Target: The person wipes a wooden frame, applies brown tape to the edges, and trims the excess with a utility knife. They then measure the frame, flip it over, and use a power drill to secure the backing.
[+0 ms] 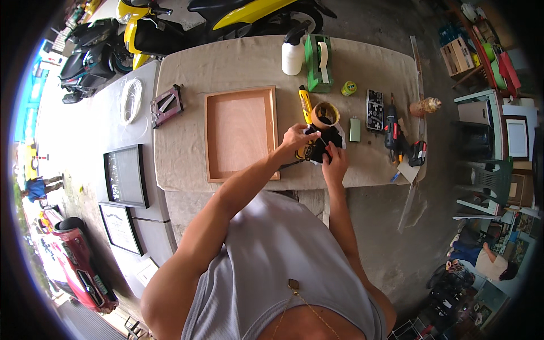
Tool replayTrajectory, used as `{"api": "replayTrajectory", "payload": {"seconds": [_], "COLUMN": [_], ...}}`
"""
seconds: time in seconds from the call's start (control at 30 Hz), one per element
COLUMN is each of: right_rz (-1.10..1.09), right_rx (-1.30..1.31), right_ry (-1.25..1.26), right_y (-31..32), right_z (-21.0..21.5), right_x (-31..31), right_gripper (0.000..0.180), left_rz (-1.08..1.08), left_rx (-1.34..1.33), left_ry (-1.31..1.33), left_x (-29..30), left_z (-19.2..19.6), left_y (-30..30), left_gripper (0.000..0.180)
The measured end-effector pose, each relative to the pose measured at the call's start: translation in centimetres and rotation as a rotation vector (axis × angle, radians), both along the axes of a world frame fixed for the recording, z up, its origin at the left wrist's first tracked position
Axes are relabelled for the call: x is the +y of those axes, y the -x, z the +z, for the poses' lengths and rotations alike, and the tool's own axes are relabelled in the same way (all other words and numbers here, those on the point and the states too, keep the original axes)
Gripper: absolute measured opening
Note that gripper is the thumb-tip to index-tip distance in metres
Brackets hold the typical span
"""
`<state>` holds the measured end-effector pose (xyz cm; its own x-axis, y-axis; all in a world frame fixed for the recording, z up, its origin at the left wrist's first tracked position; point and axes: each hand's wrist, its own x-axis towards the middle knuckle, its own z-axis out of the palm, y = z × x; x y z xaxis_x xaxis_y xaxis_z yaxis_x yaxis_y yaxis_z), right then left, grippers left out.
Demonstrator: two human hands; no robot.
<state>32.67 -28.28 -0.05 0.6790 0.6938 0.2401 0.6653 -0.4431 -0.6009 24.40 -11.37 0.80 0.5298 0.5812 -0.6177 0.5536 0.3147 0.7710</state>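
To the right of the shallow wooden tray point(241, 136), a small white piece point(319, 134) is being pinched by the left hand point(297, 137) above a black bundle point(335, 135) on the tabletop point(181, 150). Whether anything is being gripped by the curled right hand point(334, 162) cannot be told. The piece is being judged light, easily dropped, best taken by its end.

One wide fisheye camera, worn on the head, looks steeply down from above the grey shirt point(283, 238), whose neckline meets the lower edge. The left fingers point(307, 137) and right fingers point(333, 154) sit close by, slightly above and right of centre; the cloth-covered counter point(184, 153) spreads beneath them, straight edges bow toward the rim, and the yellow motorbike point(246, 18) shows farther off at the top
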Motion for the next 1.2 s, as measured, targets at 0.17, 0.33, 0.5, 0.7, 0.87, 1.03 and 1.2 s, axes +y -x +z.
{"api": "replayTrajectory", "payload": {"seconds": [0.17,0.33,0.5,0.7,0.87,1.03,1.2], "right_rz": [-0.014,0.012,0.076,0.028,-0.091,-0.162,-0.203], "right_rx": [-0.061,-0.032,0.044,0.130,0.058,-0.125,-0.171], "right_ry": [-0.015,-0.064,0.003,0.102,0.162,0.120,0.093], "right_y": [0.3,-0.6,-0.9,-0.8,0.9,3.9,9.9], "right_z": [-2.2,-2.5,-1.2,-0.7,-0.4,0.5,1.3], "right_x": [-0.2,-0.3,0.1,0.6,1.5,1.7,2.6], "right_gripper": [0.042,0.039,0.039,0.039,0.043,0.049,0.049], "left_rz": [0.043,-0.313,-0.490,-0.498,-0.409,-0.179,-0.022], "left_rx": [-0.067,-0.189,-0.106,-0.091,-0.273,-0.124,-0.009], "left_ry": [-0.512,-0.638,-0.664,-0.692,-0.836,-0.710,-0.875], "left_x": [-1.9,-1.7,-0.8,-0.4,1.3,6.9,9.5], "left_z": [-1.1,0.5,-1.7,0.1,4.2,3.8,1.2], "left_y": [1.7,4.1,4.0,4.0,7.6,18.1,29.1], "left_gripper": [0.072,0.070,0.058,0.048,0.052,0.046,0.045]}}
